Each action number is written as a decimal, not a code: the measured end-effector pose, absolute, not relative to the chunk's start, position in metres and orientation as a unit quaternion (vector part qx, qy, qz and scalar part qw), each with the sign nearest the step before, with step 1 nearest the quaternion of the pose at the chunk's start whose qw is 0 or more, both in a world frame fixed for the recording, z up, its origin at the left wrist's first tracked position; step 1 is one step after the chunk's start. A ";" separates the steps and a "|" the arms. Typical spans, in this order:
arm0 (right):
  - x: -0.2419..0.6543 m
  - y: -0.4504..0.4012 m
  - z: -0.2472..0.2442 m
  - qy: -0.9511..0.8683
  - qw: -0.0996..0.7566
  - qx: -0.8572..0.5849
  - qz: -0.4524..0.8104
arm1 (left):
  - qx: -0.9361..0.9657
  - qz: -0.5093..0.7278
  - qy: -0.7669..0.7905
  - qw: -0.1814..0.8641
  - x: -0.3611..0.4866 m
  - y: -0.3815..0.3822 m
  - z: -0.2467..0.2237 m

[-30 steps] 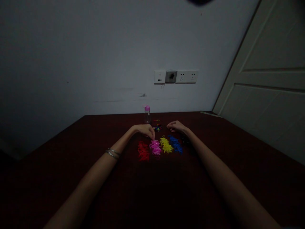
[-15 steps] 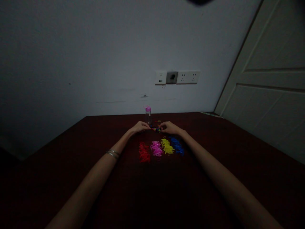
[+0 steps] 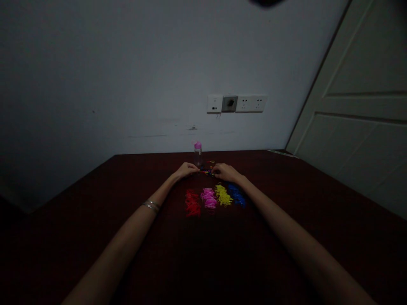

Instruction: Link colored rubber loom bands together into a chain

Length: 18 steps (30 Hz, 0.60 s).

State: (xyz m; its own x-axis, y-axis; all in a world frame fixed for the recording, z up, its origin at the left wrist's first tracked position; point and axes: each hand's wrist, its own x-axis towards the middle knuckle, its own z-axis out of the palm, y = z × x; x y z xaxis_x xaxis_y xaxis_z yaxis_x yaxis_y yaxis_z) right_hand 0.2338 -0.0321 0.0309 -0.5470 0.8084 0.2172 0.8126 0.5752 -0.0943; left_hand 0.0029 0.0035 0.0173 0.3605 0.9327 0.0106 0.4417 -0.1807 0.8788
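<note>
A short multicoloured chain of rubber bands (image 3: 207, 172) stretches between my two hands, low over the dark table. My left hand (image 3: 186, 170) pinches its left end. At the other end the fingers of my right hand (image 3: 225, 171) are closed on it. Just in front of my hands lie piles of small loops that look like rubber bands: red (image 3: 192, 203), pink (image 3: 208, 198), yellow (image 3: 223, 195) and blue (image 3: 236, 195). The dim light hides how the bands join.
Behind my hands stands a clear bottle with a pink cap (image 3: 197, 153). A few loose bands (image 3: 211, 161) lie to its right. The dark red table (image 3: 143, 169) meets a pale wall with sockets (image 3: 249, 103). A panelled door (image 3: 359, 97) is at the right.
My right hand has shifted very slightly at its end of the chain. My left hand and the piles look nearly the same.
</note>
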 end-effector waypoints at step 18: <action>0.239 -0.021 0.023 -0.884 0.225 -0.406 0.062 | 0.711 0.302 0.482 0.414 -0.001 0.003 0.014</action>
